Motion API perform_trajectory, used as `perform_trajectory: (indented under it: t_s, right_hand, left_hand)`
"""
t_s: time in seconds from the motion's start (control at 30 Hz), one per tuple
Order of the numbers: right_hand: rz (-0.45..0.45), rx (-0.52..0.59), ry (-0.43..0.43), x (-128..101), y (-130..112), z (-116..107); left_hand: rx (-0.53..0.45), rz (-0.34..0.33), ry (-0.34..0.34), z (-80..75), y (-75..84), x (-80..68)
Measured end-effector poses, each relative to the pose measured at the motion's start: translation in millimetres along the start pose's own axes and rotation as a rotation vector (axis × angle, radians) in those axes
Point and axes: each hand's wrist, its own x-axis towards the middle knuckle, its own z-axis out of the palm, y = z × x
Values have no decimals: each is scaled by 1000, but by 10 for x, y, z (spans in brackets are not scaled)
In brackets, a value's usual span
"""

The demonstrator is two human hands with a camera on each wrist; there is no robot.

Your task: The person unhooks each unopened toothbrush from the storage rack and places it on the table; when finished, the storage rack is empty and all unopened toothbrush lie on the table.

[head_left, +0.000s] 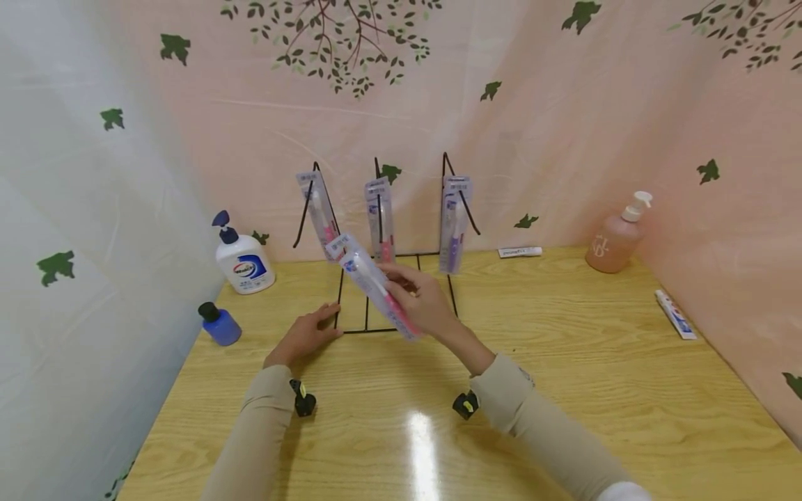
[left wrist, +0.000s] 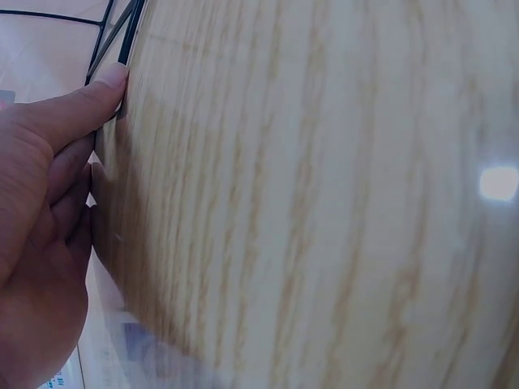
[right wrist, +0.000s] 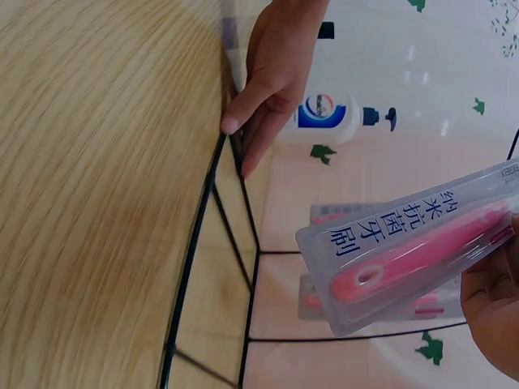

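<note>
My right hand (head_left: 418,299) grips a packaged toothbrush (head_left: 370,282) with a pink handle, tilted in front of the black wire rack (head_left: 370,331). In the right wrist view the pack (right wrist: 413,251) shows its clear plastic and blue lettering. My left hand (head_left: 307,335) touches the rack's front left base corner, thumb on the wire and fingers fairly straight. On the rack's hooks hang a left pink toothbrush pack (head_left: 321,212), a middle pink pack (head_left: 387,229) and a right purple pack (head_left: 452,236).
A white pump bottle (head_left: 247,268) and a small blue bottle (head_left: 222,328) stand at the left. Toward the right are a small white box (head_left: 520,252), a pinkish pump bottle (head_left: 614,243) and a toothpaste tube (head_left: 675,316). Patterned curtains (head_left: 532,125) enclose the wooden table (head_left: 595,376).
</note>
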Motion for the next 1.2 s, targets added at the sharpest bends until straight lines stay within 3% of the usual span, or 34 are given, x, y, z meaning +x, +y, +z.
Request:
perform_trajectory:
  t_s: [0.23,0.57,0.93,1.2]
  right_hand:
    - [53,-60,22,-189,-252,-289]
    - [128,-62,60,-416,371,-522]
    - [220,-85,86,-676,518,-785]
    - [303,-110,157,-822,613,-1053]
  left_hand:
    - [16,-3,-4,-6,-12,1]
    - [20,1,-16,-22,1,-12]
    - [18,3,-27,-20,12,-19]
    - [27,14,-20,-17,-10,-14]
